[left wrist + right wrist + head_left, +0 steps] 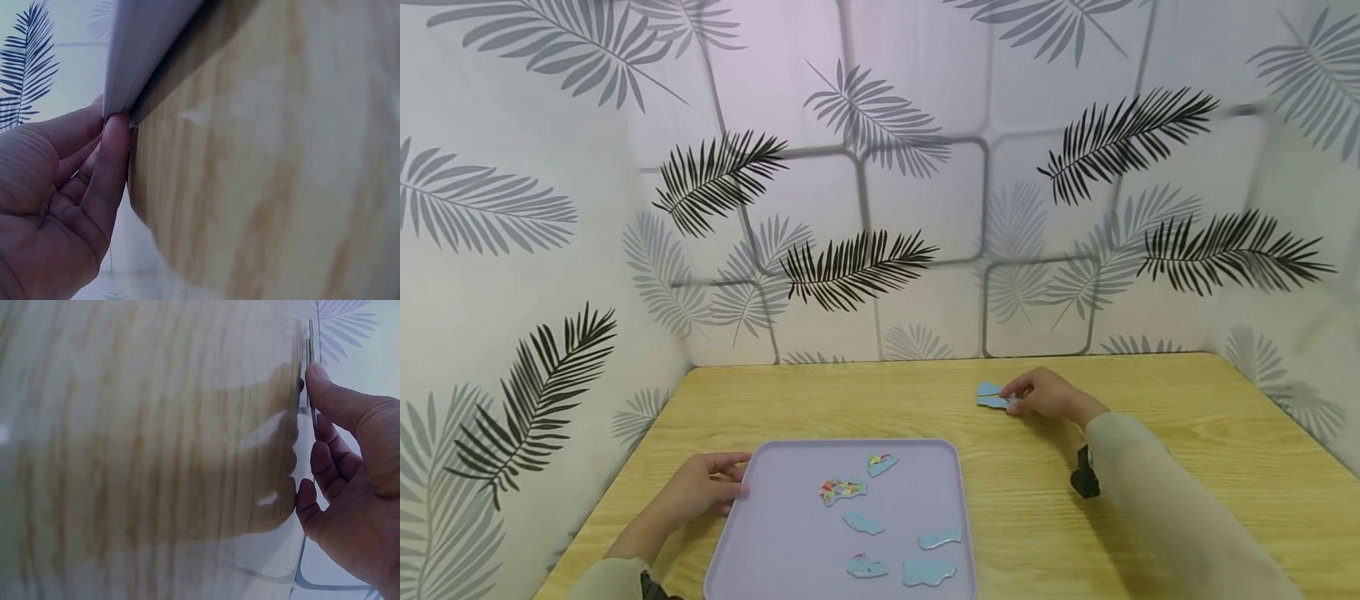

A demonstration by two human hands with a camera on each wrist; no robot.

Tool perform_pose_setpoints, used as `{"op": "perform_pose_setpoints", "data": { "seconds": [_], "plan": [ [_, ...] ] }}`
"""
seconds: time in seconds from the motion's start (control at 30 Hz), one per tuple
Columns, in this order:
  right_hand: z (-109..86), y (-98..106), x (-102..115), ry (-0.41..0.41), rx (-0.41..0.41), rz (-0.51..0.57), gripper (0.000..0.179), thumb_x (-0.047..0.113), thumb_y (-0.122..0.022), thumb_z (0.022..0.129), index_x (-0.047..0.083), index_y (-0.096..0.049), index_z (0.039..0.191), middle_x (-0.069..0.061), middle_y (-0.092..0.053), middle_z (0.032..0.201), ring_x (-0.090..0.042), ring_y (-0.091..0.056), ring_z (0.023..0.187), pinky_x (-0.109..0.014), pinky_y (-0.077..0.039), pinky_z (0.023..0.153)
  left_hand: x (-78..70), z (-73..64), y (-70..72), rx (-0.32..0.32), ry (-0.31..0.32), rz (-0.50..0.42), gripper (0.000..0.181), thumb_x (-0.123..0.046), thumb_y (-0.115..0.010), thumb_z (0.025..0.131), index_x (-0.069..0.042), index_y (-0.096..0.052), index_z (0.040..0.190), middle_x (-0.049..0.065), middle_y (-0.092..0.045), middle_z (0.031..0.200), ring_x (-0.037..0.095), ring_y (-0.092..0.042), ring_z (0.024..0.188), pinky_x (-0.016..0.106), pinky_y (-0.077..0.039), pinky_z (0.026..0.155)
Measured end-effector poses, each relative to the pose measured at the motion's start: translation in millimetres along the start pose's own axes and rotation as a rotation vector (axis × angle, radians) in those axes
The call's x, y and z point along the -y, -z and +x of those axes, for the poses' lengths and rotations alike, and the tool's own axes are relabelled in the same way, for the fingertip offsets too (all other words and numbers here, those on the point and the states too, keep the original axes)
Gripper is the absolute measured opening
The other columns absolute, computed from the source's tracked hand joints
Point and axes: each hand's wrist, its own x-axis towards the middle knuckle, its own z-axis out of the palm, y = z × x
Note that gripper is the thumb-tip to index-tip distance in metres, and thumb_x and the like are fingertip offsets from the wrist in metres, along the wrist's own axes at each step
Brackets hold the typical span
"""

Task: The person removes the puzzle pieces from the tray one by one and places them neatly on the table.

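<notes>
A flat light-blue puzzle piece (995,402) with a wavy edge lies far back on the wooden table, and the thumb and fingers of my right hand (1047,393) pinch its right end. Just behind it is a second light-blue piece (988,388), a thin gap between them. Seen edge-on in the right wrist view, the held piece (311,347) shows as a thin strip at the thumb. My left hand (700,487) grips the left rim of a lilac tray (790,542). In the left wrist view its fingertips are right at the tray's edge (134,56).
Several irregular flat pieces lie on the tray, among them a multicoloured one (842,490), a small blue-and-yellow one (882,464) and a plain light-blue one (928,572). Behind the wooden table (850,400) stands a leaf-patterned wall (925,308), with another side wall at left.
</notes>
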Motion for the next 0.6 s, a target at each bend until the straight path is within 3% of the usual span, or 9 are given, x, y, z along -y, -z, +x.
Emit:
{"op": "perform_pose_setpoints", "data": {
  "seconds": [0.6],
  "plan": [
    [2.5,-0.1,1.4,-0.013,0.003,-0.015,0.023,0.011,-0.069,0.076,0.006,-0.067,0.098,-0.007,-0.058,0.092,-0.021,-0.048,0.084,-0.034,-0.041,0.072,-3.2,-0.8,-0.2,0.003,0.005,-0.004,0.055,-0.008,-0.072,0.071,-0.002,-0.052,0.121,0.01,-0.054,0.09,0.018,-0.057,0.073,0.033,-0.052,0.057]
  ]
}}
